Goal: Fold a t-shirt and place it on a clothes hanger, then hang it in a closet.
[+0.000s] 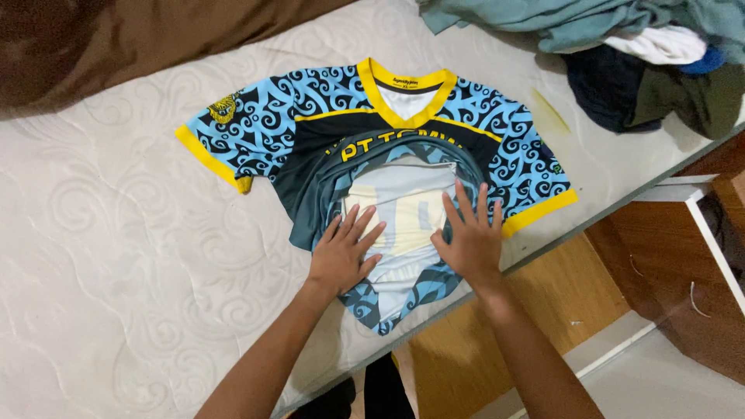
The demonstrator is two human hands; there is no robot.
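The left hand (344, 252) lies flat with the fingers spread wide, palm down. It holds nothing, it only presses on the cloth. The right hand (469, 233) is the same: flat, fingers open and pointing away from the person, resting on the cloth and gripping nothing.

Both hands are on the folded-up lower part of a jersey (372, 147). This part is turned over, so its pale inside shows between the two hands, with a dark blue-green border around it. The left hand touches the left side of this flap and the right hand touches the right side. The flap is directly under the palms; the rest of the jersey lies beyond the fingertips, away from the person.

The jersey is light blue and black with a curly pattern and yellow edges at the collar (403, 93) and the sleeves. Its long axis, from collar to hem, runs away from the person, a little tilted to the right. The collar is the farthest part from the hands. Both hands are about equally near to the fold; the right hand reaches a little farther up.

The jersey lies spread on a white quilted mattress (116, 233), close to its near edge. A pile of clothes (644, 54) lies well apart at the far right corner, and a brown blanket (116, 39) lies at the far left.
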